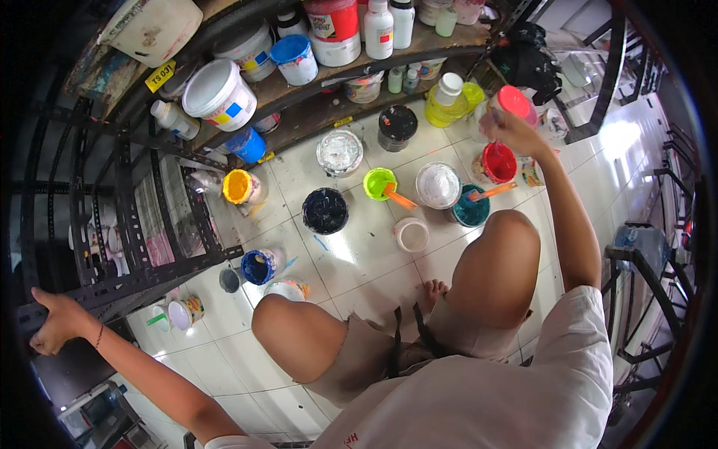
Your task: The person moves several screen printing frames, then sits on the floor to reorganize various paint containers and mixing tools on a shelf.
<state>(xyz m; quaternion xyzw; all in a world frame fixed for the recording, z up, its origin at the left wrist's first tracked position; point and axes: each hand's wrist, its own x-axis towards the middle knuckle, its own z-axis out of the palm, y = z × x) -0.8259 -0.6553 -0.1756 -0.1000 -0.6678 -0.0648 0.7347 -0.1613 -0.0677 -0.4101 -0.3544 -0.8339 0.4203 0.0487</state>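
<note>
left hand (54,323) clasps black metal shelf frame (127,280); right hand (511,129) closed around red-lidded plastic jar (514,102), fingertips hidden.

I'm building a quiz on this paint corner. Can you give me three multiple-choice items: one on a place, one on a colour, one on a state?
1. Where is the left hand?
A. on the black metal shelf frame
B. in the green paint tub
C. on a knee

2. What colour is the lid by the right hand?
A. black
B. pinkish red
C. white

3. How does the dark blue paint tub on the tiled floor stand?
A. lidded
B. tipped over
C. open and upright

Answers: 1 A, the fingers grip the frame's edge. 2 B, the round lid at the fingertips is pinkish red. 3 C, its dark paint shows from above, with no lid on it.
</note>
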